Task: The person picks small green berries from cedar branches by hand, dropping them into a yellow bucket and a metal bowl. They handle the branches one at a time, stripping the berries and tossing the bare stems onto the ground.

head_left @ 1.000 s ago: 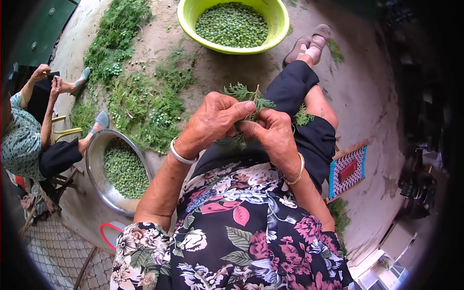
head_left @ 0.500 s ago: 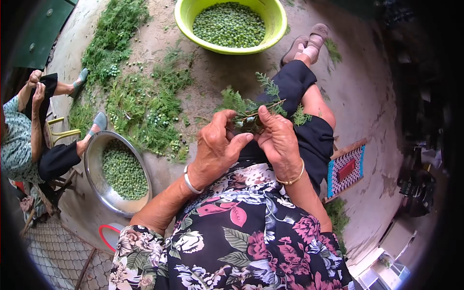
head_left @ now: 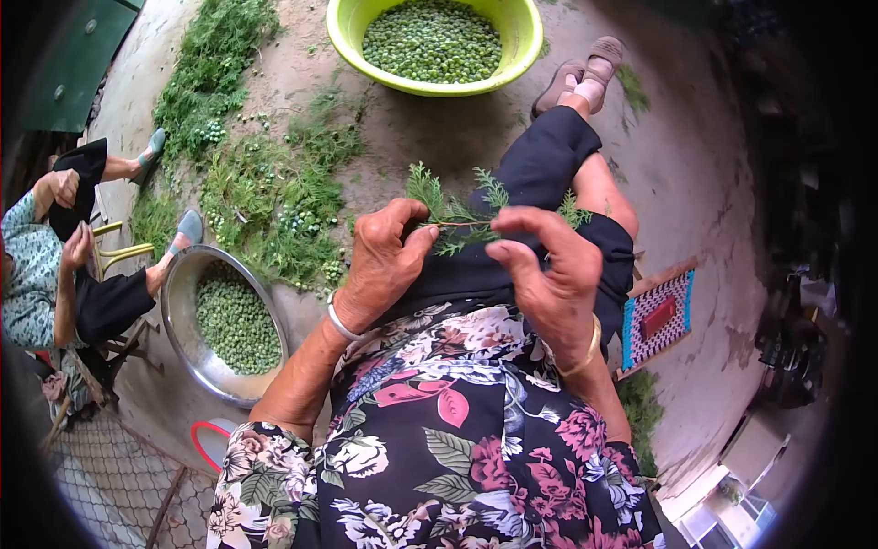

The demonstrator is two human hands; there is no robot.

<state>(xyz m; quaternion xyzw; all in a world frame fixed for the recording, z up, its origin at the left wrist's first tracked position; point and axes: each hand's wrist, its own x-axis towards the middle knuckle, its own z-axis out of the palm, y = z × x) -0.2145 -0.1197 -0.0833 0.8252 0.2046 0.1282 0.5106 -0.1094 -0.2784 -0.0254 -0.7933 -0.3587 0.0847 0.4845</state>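
Observation:
My left hand (head_left: 386, 261) pinches a thin brown stem of an evergreen sprig (head_left: 460, 223) between thumb and forefinger, over my lap. Flat, scaly green leaves spread from both sides of the stem. At the sprig's other end is my right hand (head_left: 556, 274), its thumb and forefinger apart, with the forefinger tip right at the stem. Dark trousers (head_left: 535, 174) lie beneath the sprig. Beyond my hands stands a lime-green basin (head_left: 439, 89) of small round green cones. A metal basin (head_left: 174, 316) to the left holds more of them.
Cut evergreen branches (head_left: 265, 192) lie heaped on the floor at left. Another person (head_left: 41, 247) sits beside them, hands raised. A woven-top stool (head_left: 672, 297) stands at right, with a red object (head_left: 658, 317) on it. Wire mesh (head_left: 110, 476) is at lower left.
My hands have moved apart, and my right thumb and forefinger have opened. The sprig's stem now shows stretched between them. The other person's hands have separated.

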